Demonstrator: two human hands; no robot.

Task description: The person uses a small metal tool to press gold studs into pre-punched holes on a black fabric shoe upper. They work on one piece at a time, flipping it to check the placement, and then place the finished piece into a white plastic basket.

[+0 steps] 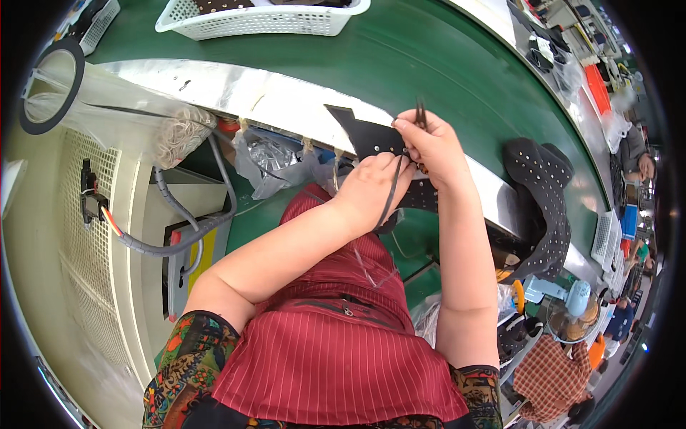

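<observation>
In front of my apron, I hold a black studded piece (371, 134) over the edge of the metal ledge. My left hand (373, 187) is closed on its near side, and the fingertips cover part of it. A narrow black strip (393, 187) drapes across the back of that hand. My right hand (437, 146) meets the left at the piece, thumb and fingers pinched together. From the right fist a small dark two-pronged tool (420, 109) sticks up; its exact kind is unclear. More black studded material (421, 196) hangs below my hands.
Black studded pieces (539, 204) lie draped over the ledge at right. A white basket (264, 23) stands on the green belt (414, 50). At left are a tape reel (53, 86), a grey hose (175, 250) and a cream machine casing (93, 257). People work far right.
</observation>
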